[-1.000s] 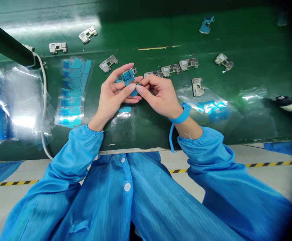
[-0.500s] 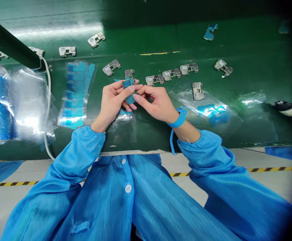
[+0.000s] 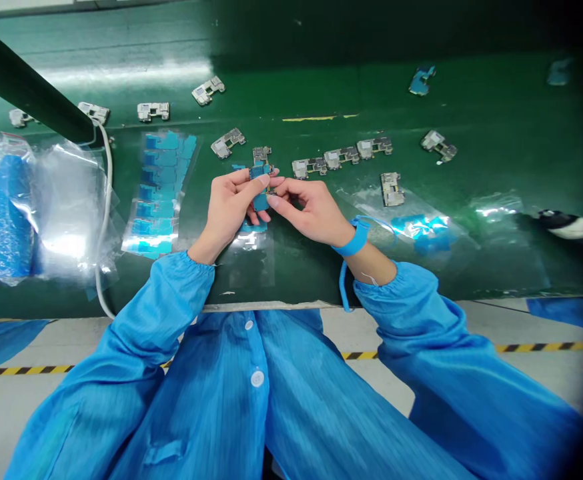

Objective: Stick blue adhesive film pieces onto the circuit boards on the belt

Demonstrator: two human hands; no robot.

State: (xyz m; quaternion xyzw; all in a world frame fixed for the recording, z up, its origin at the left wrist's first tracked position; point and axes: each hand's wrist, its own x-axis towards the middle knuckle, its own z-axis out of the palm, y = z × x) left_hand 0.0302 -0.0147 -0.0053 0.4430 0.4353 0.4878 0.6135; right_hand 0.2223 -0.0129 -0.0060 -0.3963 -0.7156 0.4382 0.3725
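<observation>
Green anti-static bench (image 3: 471, 113), front edge at lower middle. Blue smock sleeves (image 3: 171, 297) reach across it; blue wrist strap (image 3: 355, 243) on the right wrist. Blue film strips (image 3: 159, 193) lie at left; metal-shielded boards (image 3: 341, 157) at upper right. Centre: left hand (image 3: 229, 210) grips a blue-filmed circuit board (image 3: 260, 200) by its edges, thumb over fingers; right hand (image 3: 311, 210) pinches its right side.

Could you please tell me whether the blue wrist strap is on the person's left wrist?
No, the blue wrist strap is on the wrist of the right hand.
</observation>
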